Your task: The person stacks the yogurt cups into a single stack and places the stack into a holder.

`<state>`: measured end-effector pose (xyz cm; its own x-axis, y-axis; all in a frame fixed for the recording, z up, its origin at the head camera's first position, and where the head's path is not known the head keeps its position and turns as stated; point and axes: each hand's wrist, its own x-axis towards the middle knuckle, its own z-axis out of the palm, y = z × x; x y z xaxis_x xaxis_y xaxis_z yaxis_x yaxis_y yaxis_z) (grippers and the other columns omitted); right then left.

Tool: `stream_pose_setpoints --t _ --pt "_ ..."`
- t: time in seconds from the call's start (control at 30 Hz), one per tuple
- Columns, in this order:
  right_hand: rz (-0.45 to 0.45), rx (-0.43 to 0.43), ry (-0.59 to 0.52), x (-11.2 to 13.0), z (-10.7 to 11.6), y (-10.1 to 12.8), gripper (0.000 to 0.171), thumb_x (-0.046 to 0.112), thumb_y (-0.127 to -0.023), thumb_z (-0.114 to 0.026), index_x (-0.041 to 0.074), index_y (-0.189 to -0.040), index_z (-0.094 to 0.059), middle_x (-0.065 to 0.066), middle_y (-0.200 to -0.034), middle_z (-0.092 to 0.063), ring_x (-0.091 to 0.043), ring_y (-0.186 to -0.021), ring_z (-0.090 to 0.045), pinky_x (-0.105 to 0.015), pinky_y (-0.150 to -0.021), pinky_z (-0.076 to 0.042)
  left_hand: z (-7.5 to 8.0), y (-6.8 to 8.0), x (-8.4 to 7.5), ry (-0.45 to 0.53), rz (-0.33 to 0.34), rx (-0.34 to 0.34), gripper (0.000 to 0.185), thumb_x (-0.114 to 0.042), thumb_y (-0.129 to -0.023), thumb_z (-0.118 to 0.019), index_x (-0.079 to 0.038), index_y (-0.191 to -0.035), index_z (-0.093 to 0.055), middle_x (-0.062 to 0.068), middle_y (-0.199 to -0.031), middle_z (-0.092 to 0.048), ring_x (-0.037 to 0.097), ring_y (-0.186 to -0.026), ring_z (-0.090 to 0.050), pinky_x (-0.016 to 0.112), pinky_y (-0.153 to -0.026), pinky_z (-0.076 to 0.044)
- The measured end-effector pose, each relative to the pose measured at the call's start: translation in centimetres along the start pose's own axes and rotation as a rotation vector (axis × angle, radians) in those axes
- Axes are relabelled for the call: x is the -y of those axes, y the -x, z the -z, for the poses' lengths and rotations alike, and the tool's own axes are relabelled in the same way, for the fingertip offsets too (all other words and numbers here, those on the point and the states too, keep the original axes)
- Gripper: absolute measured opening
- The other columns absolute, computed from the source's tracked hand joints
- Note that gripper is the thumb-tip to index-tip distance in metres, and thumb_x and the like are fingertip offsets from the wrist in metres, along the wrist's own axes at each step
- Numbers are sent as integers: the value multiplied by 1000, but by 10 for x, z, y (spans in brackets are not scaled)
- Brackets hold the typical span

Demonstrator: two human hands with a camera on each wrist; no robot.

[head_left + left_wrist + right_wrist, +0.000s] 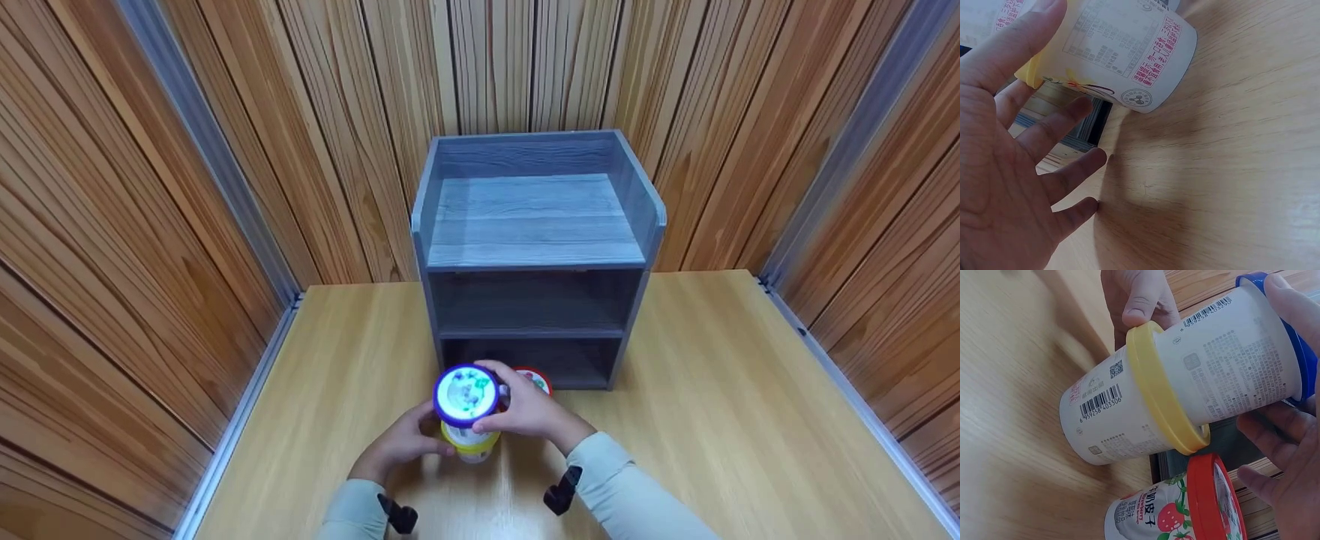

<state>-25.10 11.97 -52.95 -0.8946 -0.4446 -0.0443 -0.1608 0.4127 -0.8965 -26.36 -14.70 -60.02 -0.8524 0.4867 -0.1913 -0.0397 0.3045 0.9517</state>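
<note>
A white tub with a blue lid (466, 395) stands on top of a white tub with a yellow lid (1103, 408), forming a stack on the table. My right hand (529, 409) holds the blue-lidded tub near its lid, thumb on one side and fingers on the other. Low on the stack, my left hand (401, 441) grips the yellow-lidded tub at its rim between thumb and forefinger; the other fingers (1075, 174) spread apart. Beside the stack is a strawberry-printed tub with a red lid (1204, 500), partly hidden by my right hand in the head view.
Just beyond the tubs stands a grey wooden shelf unit (525, 217) with a raised-edge top and two compartments below. Wood-panelled walls (360, 150) enclose the light wooden table (720, 390) at the back and both sides.
</note>
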Motion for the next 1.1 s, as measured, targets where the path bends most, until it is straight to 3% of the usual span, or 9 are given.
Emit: stream_pose_setpoints --t 0.27,0.6,0.8,0.97,1.1 --pt "-9 7 2 1 1 -1 100 60 -68 -87 37 -151 -37 1 -146 -48 -28 -135 -46 -60 -111 -38 1 1 -2 -1 34 -15 86 -28 -74 -91 -35 -149 -48 -2 -156 -45 36 -148 -30 70 -116 -11" --pt "-4 28 16 3 1 -1 106 62 -69 -85 35 -155 -30 -1 -151 -43 -29 -139 -42 -60 -113 -35 5 0 -1 -9 20 -10 85 -29 -76 -89 -37 -150 -47 -3 -158 -42 34 -149 -29 70 -117 -11" --pt "96 52 0 -1 7 1 111 51 -74 -87 26 -160 -21 -10 -156 -38 -34 -144 -36 -59 -117 -28 1 2 0 -24 14 -6 90 -27 -76 -89 -32 -154 -43 3 -160 -39 38 -150 -26 68 -117 -14" --pt "171 3 40 -5 16 3 107 48 -76 -87 18 -159 -26 -8 -157 -42 -33 -144 -37 -61 -117 -25 0 3 0 -29 8 -5 93 -25 -76 -89 -30 -155 -41 4 -160 -39 39 -149 -28 69 -117 -14" --pt "145 -49 50 -8 23 7 102 47 -77 -86 22 -158 -30 -3 -156 -44 -31 -146 -35 -63 -117 -24 0 3 1 -29 -5 7 95 -25 -76 -89 -31 -156 -39 2 -160 -39 37 -149 -28 67 -118 -13"
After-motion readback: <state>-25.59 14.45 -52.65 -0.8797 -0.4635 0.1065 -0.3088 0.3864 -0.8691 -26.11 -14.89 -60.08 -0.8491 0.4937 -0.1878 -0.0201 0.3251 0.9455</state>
